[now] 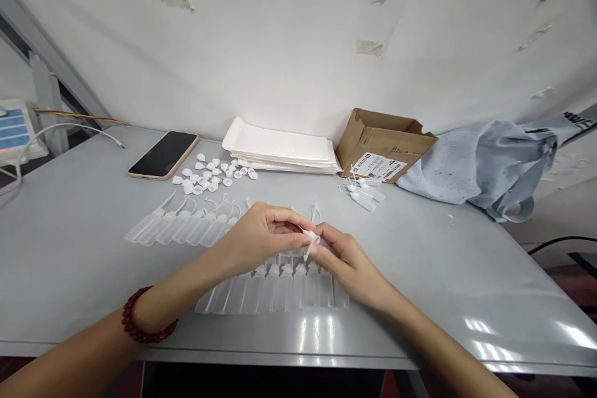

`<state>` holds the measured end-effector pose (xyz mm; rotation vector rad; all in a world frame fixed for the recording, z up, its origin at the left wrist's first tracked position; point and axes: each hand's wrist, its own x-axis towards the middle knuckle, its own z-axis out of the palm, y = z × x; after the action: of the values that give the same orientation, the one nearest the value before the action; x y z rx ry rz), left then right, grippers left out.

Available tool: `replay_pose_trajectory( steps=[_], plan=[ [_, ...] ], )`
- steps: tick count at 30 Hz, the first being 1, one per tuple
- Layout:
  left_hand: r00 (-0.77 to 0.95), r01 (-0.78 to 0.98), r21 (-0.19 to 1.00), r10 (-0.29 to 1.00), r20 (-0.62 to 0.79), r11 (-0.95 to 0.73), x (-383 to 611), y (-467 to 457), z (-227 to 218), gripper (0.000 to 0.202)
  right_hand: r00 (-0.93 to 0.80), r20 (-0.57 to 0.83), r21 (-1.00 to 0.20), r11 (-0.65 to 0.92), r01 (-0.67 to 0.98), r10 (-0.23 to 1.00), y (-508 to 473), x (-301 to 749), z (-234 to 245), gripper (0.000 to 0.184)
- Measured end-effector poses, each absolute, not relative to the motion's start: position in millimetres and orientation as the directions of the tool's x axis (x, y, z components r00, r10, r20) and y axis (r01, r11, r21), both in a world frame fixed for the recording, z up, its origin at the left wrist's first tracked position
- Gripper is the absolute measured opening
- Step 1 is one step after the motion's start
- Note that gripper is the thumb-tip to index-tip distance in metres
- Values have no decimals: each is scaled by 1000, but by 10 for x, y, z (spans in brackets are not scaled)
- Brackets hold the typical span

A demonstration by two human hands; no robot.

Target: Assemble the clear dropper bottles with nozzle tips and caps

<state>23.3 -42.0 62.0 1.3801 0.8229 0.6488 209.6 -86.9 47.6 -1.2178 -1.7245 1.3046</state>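
Note:
Above the front row of bottles, my left hand (268, 233) and my right hand (342, 261) meet, closed. Both pinch a small white plastic cap (312, 239) between thumb and fingers; a thin white strip hangs below it. The fingers partly hide this piece. Beneath my hands lies a row of translucent plastic squeeze bottles (268, 292), side by side, necks pointing away from me. Behind my left forearm is another row of such bottles (175, 227) with thin white straps at their necks. Loose white caps (212, 177) are scattered farther back.
A phone (163, 155) lies at the back left. Against the wall are a stack of white padded envelopes (282, 149) and an open cardboard box (382, 146). Several bottles (362, 196) lie before the box. A light blue cloth bag (480, 161) rests at the right on the grey table (448, 298).

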Motion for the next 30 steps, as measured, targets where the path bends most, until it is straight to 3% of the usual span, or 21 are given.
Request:
replay_pose_trajectory(
  steps=[5,10,14,21,25,30],
  plan=[
    [617,86,994,779,-111,73,230,-454,637,15,-352,78,-858,242,453,933,-910,2057,425,21],
    [627,74,997,778,-49,3,273,-536,627,13,-331,194,-839,331,433,924,-926,2032,333,33],
    [626,71,995,780,16,-77,294,-565,638,11,-259,228,-877,313,365,939,-947,2025,301,44],
    [625,75,988,779,57,-132,276,-560,641,11,-164,194,-905,241,351,967,-996,2014,287,45],
    [625,90,993,781,7,-81,245,-543,652,12,-173,221,-886,272,375,960,-1006,2002,323,47],
    [636,152,985,755,-157,77,239,-523,662,18,-175,292,-831,340,439,940,-974,2027,325,43]
  ],
)
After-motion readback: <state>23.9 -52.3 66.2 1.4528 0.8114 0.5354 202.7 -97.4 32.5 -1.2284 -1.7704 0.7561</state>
